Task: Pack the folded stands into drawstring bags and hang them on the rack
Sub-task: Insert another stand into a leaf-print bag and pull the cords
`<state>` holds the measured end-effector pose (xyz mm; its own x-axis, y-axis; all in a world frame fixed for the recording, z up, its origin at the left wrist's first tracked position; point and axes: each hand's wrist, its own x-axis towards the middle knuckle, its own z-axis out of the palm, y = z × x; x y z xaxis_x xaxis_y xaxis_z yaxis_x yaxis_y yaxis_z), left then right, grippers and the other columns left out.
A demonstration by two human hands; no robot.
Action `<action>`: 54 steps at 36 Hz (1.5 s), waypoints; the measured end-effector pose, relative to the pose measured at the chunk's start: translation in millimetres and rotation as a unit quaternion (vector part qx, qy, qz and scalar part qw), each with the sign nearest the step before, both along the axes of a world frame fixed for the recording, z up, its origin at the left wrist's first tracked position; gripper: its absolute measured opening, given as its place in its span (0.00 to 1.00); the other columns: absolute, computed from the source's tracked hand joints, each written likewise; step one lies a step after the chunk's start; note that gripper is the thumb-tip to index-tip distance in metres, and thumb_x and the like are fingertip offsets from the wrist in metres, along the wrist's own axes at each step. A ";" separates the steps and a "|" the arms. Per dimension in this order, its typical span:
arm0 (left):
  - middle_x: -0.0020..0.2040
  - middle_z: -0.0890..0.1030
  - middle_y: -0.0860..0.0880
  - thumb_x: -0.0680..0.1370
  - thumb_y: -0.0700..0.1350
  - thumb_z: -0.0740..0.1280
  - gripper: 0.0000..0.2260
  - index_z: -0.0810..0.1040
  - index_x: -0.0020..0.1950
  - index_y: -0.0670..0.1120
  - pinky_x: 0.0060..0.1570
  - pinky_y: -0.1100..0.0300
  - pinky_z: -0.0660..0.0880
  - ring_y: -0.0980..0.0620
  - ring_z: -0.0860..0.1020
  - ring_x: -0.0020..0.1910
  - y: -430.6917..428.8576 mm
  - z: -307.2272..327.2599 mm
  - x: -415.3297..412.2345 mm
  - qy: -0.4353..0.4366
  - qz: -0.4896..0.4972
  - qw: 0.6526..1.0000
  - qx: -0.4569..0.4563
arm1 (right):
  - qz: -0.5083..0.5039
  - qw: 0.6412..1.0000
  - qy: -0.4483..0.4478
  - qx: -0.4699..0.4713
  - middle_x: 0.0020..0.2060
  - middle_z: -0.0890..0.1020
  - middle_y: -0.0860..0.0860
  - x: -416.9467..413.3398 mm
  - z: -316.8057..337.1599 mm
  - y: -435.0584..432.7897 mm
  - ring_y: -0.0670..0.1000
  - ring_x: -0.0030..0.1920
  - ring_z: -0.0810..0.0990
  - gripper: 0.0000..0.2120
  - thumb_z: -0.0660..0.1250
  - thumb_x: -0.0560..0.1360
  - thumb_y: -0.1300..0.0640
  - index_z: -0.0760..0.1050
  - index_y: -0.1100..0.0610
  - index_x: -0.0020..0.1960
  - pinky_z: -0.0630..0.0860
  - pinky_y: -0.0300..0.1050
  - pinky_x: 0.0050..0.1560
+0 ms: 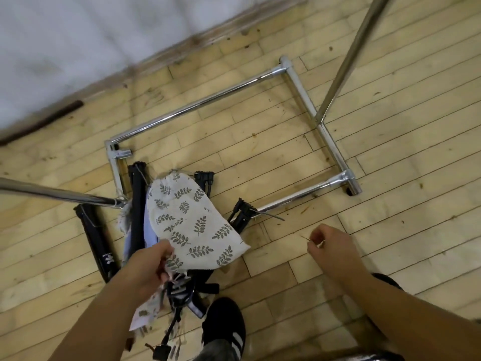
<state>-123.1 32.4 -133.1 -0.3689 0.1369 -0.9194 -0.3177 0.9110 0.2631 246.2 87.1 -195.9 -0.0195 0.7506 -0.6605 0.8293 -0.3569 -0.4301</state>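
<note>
In the head view, the left hand (149, 267) is clamping its grip on the lower edge of a leaf-printed drawstring bag (194, 225), which is lying over a pile of black folded stands (138, 204) on the wooden floor (390, 230). The right hand (330, 246) is pinching its fingers together on a thin cord, well apart from the bag. The chrome rack (197, 105) is standing just beyond the pile.

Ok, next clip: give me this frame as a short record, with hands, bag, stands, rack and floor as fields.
left hand: gripping the mouth end of the white leaf-print drawstring bag
right hand: closed, pinching something thin, possibly a cord
folded black stands: several on the floor, partly under the bag
chrome tube rack: base frame on floor, nothing seen hanging
floor: pale wood strips
</note>
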 end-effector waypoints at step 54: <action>0.37 0.77 0.50 0.73 0.37 0.69 0.12 0.80 0.52 0.52 0.39 0.60 0.68 0.53 0.72 0.35 -157.4 319.4 248.1 -0.089 -0.466 0.809 0.346 | -0.178 0.785 0.555 -0.209 0.47 0.80 0.60 54.8 357.6 -146.6 0.57 0.43 0.79 0.06 0.69 0.80 0.57 0.83 0.60 0.50 0.77 0.52 0.42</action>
<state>125.0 -125.0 186.3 0.3207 0.7843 -0.5311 0.3343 0.4309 0.8382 301.1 -59.5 161.7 -0.5959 0.5612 -0.5744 -0.1584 -0.7834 -0.6010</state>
